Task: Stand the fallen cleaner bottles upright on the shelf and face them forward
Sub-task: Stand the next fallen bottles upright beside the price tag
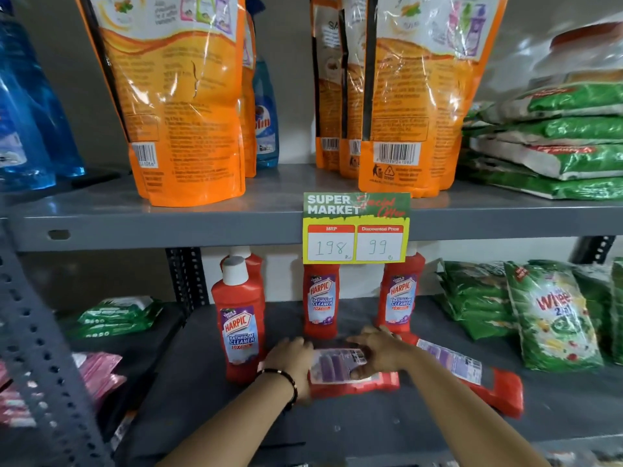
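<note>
A red cleaner bottle (350,375) lies on its side on the lower grey shelf (337,429), back label up. My left hand (290,360) grips its left end and my right hand (377,348) holds its top edge. A second fallen red bottle (472,375) lies on its side to the right, partly behind my right forearm. Three red bottles stand upright with labels forward: one at the left front (241,325), one in the middle (322,301), one on the right (401,294). Another stands half hidden behind the left one.
Green detergent bags (549,315) stand at the right of the lower shelf. A yellow price tag (355,230) hangs from the upper shelf edge above the bottles. Orange refill pouches (182,106) and blue bottles (27,106) fill the upper shelf. Green wipes packs (118,315) lie at left.
</note>
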### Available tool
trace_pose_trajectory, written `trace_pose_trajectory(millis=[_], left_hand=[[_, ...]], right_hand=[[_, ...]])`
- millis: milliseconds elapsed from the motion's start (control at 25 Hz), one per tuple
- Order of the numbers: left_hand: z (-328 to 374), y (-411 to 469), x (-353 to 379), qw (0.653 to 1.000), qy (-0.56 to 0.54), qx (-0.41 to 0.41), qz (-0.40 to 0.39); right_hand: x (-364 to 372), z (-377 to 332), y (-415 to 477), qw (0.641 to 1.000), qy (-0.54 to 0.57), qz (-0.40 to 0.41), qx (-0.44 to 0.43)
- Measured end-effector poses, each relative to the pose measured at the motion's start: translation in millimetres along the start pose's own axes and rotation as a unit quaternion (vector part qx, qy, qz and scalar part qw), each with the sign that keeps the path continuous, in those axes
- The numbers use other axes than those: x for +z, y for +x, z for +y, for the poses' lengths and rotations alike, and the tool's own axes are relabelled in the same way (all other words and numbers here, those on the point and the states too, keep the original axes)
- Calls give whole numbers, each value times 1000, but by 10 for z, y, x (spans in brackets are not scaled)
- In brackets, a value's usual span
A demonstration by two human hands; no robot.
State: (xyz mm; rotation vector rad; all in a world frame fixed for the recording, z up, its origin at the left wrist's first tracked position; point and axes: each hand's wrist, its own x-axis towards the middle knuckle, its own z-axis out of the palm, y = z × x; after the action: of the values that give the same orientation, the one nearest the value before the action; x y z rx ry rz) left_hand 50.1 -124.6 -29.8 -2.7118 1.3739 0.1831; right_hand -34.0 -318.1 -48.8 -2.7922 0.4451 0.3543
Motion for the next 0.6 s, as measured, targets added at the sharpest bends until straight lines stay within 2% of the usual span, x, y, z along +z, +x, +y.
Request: trace_pose_trajectory(millis=[120,200,320,400,520,600], left_hand=[[150,33,-378,989,111,62,78],[219,148,-649,972,173,120,106],[309,283,-969,902,278,223,242],[308,380,-1066,874,335,272,224],[291,408,-1265,800,462,310,224],[174,536,-1239,790,448,359,215]], right_hand=[[-76,96,-68,990,131,-11,-53],[-87,98,-144,969,239,24,-55],[-51,15,-231,921,379,53,-71],[2,-91,-226,905,413,67,-76],[81,-216,-121,875,464,114,-82],[113,-255,-45,862,478,149,-79]])
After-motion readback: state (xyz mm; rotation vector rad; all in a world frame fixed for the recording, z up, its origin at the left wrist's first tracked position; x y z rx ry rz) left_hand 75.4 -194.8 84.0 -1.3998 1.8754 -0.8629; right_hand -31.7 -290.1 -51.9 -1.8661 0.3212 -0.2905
